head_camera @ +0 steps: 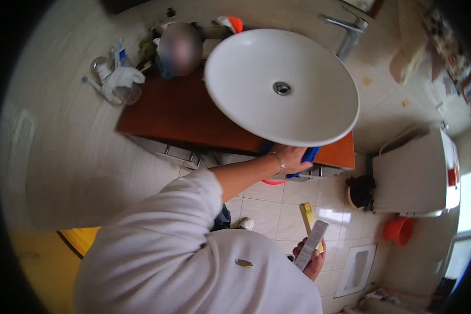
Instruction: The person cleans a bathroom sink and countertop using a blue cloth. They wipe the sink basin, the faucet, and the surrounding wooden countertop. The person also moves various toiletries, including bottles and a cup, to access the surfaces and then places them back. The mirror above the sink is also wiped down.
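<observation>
My left hand (292,159) reaches to the front edge of a reddish-brown wooden countertop (172,114). It is on a blue cloth (309,155), just under the rim of a white oval vessel basin (243,78); the basin's rim hides part of the fingers and the cloth. Low on the right, my right hand (316,261) holds two long narrow cartons together. One is a whitish carton (312,243) covered in small print, and behind it sticks out a yellow carton (307,216).
A chrome faucet (351,35) rises behind the basin. Toothbrushes and cups (121,78) are at the left wall. Beyond the counter's right end are a white washing machine (412,172), a dark-filled bin (355,196), a red bucket (398,230) and a squat toilet (355,271).
</observation>
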